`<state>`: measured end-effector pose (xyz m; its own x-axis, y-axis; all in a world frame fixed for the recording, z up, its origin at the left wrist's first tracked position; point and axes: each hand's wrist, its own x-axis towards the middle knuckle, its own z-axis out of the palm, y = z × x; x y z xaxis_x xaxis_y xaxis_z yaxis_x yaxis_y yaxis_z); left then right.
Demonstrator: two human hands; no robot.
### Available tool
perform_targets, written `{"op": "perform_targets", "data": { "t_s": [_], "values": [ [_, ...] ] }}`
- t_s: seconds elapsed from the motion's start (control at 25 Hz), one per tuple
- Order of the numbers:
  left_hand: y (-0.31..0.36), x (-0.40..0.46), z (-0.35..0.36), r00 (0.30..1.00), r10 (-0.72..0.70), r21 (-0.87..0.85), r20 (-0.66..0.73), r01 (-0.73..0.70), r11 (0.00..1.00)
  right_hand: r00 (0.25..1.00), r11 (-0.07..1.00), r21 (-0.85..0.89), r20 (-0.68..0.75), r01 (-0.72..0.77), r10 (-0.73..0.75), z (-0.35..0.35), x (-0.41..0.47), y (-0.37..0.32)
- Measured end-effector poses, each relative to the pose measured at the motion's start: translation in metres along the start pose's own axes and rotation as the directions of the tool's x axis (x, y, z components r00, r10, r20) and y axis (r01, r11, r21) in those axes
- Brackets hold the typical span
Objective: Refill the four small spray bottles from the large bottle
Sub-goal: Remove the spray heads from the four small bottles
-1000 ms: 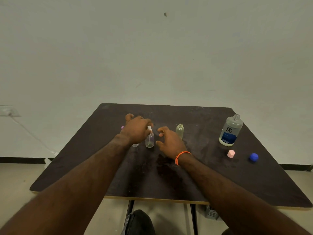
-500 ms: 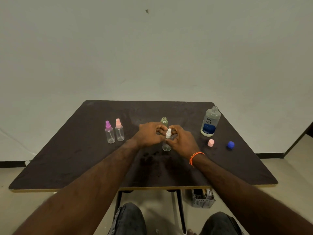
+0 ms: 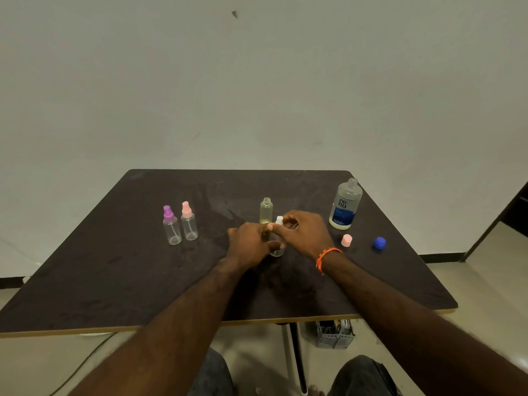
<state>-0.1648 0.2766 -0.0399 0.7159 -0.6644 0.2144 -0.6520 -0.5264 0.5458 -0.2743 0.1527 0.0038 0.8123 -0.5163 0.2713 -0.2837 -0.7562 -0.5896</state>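
Since the earlier frame, the left hand [image 3: 251,244] has been wrapped lower around the white-topped spray bottle [image 3: 277,250] at mid-table [image 3: 114,270]; its sprayer is pinched by the right hand [image 3: 303,231]. The bottle should be kept upright while the sprayer is unscrewed.

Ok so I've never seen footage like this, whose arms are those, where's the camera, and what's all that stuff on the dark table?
There is no machine here: a person wears a camera on the head, looking forward and down at their own two arms. On the dark table stand two capped small spray bottles, purple-topped and pink-topped, an open yellowish small bottle, and the uncapped large bottle. A loose pink cap and blue cap lie beside it. The left hand holds the body of a clear small bottle, while the right hand pinches its white spray top, apparently to unscrew it.
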Motion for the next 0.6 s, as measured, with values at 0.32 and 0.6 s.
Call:
{"op": "perform_targets", "data": {
  "t_s": [0.32, 0.6],
  "values": [
    [-0.003, 0.005, 0.001, 0.999, 0.016, -0.001, 0.033, -0.016, 1.000, 0.976, 0.973, -0.202, 0.209, 0.107, -0.064, -0.014, 0.023, -0.017],
    [-0.002, 0.001, 0.002, 1.000, -0.019, -0.076, 0.025, 0.021, 0.997, 0.959, 0.976, -0.198, 0.282, 0.094, -0.035, -0.031, 0.029, -0.020]
  ]
}}
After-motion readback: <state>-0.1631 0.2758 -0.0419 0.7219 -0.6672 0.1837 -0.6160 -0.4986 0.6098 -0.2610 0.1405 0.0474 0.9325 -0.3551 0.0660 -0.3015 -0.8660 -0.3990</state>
